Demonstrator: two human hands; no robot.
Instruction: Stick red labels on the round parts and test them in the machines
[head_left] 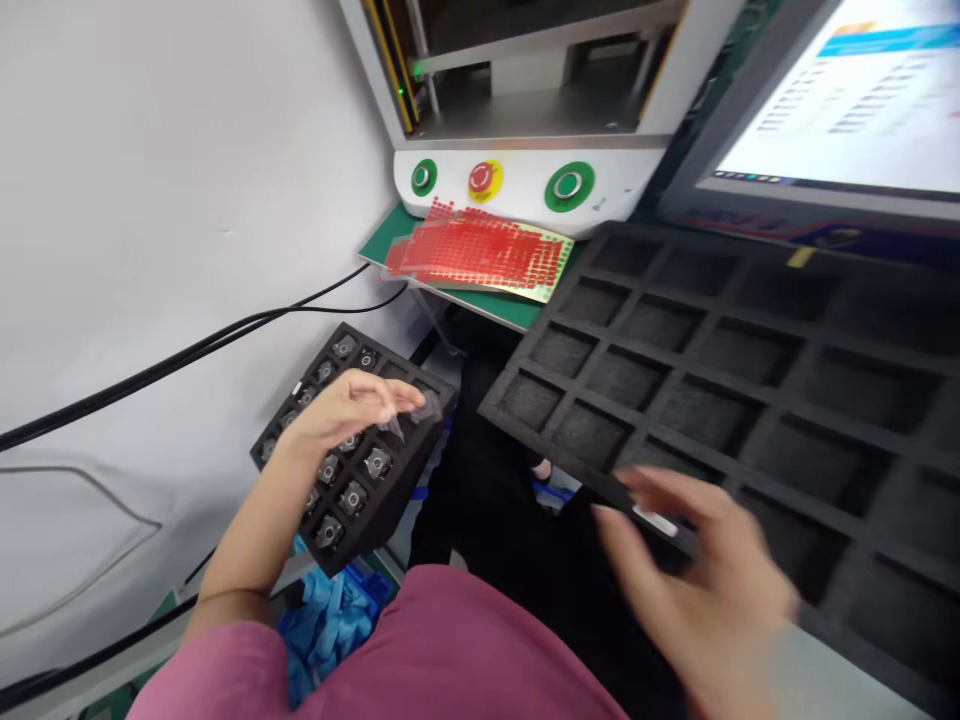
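My left hand (pixel 360 405) is over a black foam tray (pixel 409 460) on the left, its fingers drawn together on a thin piece of clear plastic film (pixel 393 427). Small black-and-silver parts (pixel 352 497) with round centres sit in several of that tray's pockets; the hand and forearm cover some of them. More clear plastic (pixel 427 406) shows by the fingertips, in a corner pocket. Blurred by motion, my right hand (pixel 697 580) is at the front edge of a larger black foam tray (pixel 656 385), thumb and fingers apart, with nothing seen between them.
Behind the trays stands a machine with a white front panel (pixel 525 190), two green buttons and a red one. Sheets of red stickers (pixel 480 250) lie on a green ledge before it. A monitor (pixel 862 100) is at right. Black cables (pixel 187 350) run along the left wall.
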